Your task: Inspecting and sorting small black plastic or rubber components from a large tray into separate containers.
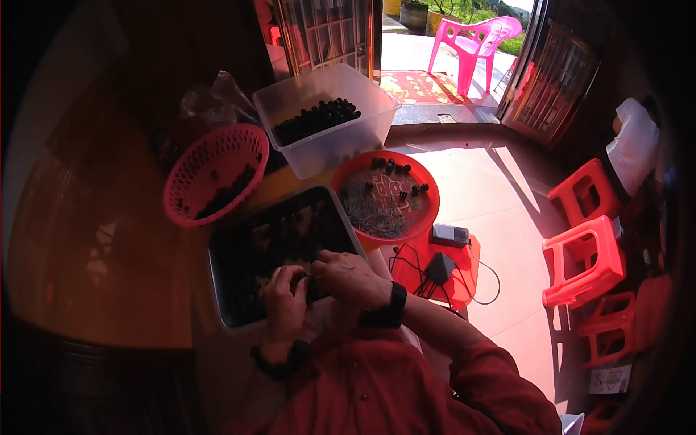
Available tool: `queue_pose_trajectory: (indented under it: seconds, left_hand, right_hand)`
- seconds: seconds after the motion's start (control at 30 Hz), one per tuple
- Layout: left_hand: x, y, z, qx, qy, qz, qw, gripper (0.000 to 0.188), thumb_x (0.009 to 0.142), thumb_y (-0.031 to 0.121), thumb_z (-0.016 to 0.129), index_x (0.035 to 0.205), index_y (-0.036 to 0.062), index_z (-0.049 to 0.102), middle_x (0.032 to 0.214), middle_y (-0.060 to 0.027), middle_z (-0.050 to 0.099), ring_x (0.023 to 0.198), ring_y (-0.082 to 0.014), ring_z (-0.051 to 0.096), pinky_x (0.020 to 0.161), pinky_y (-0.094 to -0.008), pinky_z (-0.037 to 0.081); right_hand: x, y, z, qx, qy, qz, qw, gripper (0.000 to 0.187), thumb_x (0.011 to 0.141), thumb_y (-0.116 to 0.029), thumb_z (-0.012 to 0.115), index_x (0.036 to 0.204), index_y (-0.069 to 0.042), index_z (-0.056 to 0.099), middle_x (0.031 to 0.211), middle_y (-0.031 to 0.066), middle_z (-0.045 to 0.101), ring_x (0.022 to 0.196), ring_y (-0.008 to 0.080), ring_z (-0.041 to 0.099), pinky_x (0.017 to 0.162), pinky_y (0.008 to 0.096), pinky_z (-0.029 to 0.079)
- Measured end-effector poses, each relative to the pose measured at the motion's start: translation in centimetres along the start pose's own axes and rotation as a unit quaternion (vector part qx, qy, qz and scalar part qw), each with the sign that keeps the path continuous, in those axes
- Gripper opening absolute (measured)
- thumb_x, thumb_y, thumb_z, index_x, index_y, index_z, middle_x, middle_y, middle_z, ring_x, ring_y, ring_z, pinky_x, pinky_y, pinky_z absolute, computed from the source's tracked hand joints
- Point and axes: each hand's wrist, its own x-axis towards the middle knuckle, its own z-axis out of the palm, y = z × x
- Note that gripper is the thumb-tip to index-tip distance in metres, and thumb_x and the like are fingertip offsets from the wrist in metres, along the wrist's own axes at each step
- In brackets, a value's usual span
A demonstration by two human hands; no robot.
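While both hands work close together over the dark metal tray (pixel 239 250), the left hand (pixel 284 296) has its fingers (pixel 278 276) curled narrow, and the right hand (pixel 349 275) lies just beside it with bent fingers (pixel 328 259) touching the left ones. What they pinch between them is too small and dark to see, so I cannot tell if something is held. The tray is filled with small dark pieces (pixel 290 239), which lie directly under and beyond the fingers.

Beyond the fingers and to their left stands a pink plastic basket (pixel 214 174) with some dark pieces inside. Straight beyond the fingers is a clear plastic tub (pixel 326 119) holding a heap of the same dark pieces. To the right of the fingers, lower than the surface (pixel 94 246), a round red tray (pixel 388 197) carries thin wire-like strands and a few dark pieces. Near the right wrist, a red stool (pixel 464 275) holds a small grey device (pixel 449 234) and a black adapter (pixel 438 268) with cable. Far to the right, well apart, red plastic stools (pixel 583 250) stand on the floor, and a pink chair (pixel 475 40) stands outside the door. The tray's near rim is covered by the hands.
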Motion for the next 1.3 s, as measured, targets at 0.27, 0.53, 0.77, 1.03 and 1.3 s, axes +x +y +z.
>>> queue_pose_trajectory:
  seconds: [0.27, 0.53, 0.77, 1.03, 1.3]
  left_hand:
    - [-1.2, 0.3, 0.4, 0.027, -0.028, 0.049, 0.998, 0.017, 0.074, 0.000, 0.066, 0.090, 0.0017, 0.059, 0.086, -0.0138, 0.060, 0.079, -0.0309, 0.061, 0.068, -0.0358, 0.047]
    - [-1.5, 1.4, 2.9, 0.040, 0.034, 0.136, 0.989, 0.021, 0.077, 0.001, 0.064, 0.096, 0.0041, 0.056, 0.093, -0.0134, 0.059, 0.083, -0.0331, 0.060, 0.069, -0.0375, 0.049]
    - [-1.2, 1.4, 3.8, 0.037, 0.045, 0.173, 0.983, 0.017, 0.082, 0.006, 0.062, 0.097, 0.0060, 0.054, 0.095, -0.0113, 0.058, 0.084, -0.0311, 0.061, 0.068, -0.0377, 0.051]
    - [-0.7, 1.4, 4.5, 0.001, 0.034, 0.189, 0.981, 0.017, 0.081, 0.005, 0.062, 0.096, 0.0058, 0.053, 0.094, -0.0114, 0.058, 0.084, -0.0313, 0.061, 0.068, -0.0378, 0.051]
    - [0.2, 1.0, 4.7, -0.024, 0.009, 0.198, 0.980, 0.018, 0.080, 0.004, 0.062, 0.096, 0.0052, 0.053, 0.095, -0.0124, 0.057, 0.086, -0.0327, 0.060, 0.069, -0.0392, 0.051]
  right_hand:
    - [-3.2, 5.4, -2.5, -0.189, 0.338, 0.081, 0.918, 0.011, 0.079, -0.016, 0.059, 0.087, -0.009, 0.060, 0.087, 0.0080, 0.055, 0.086, 0.0263, 0.054, 0.075, 0.0388, 0.039]
    - [-6.2, 8.2, -1.7, -0.228, 0.250, 0.094, 0.936, 0.009, 0.079, -0.022, 0.062, 0.081, -0.013, 0.062, 0.084, 0.0063, 0.055, 0.087, 0.0247, 0.054, 0.073, 0.0381, 0.039]
    - [-7.5, 8.6, -2.5, -0.219, 0.243, 0.113, 0.938, 0.008, 0.077, -0.019, 0.062, 0.080, -0.011, 0.062, 0.086, 0.0067, 0.056, 0.088, 0.0263, 0.055, 0.073, 0.0386, 0.042]
    - [-8.8, 10.1, -3.4, -0.189, 0.223, 0.095, 0.952, 0.007, 0.077, -0.011, 0.062, 0.082, -0.007, 0.060, 0.084, 0.0104, 0.056, 0.088, 0.0303, 0.053, 0.075, 0.0407, 0.044]
    - [-8.8, 12.2, -3.2, -0.178, 0.211, 0.084, 0.957, 0.006, 0.077, -0.009, 0.062, 0.081, -0.006, 0.060, 0.084, 0.0110, 0.055, 0.086, 0.0310, 0.052, 0.076, 0.0407, 0.044]
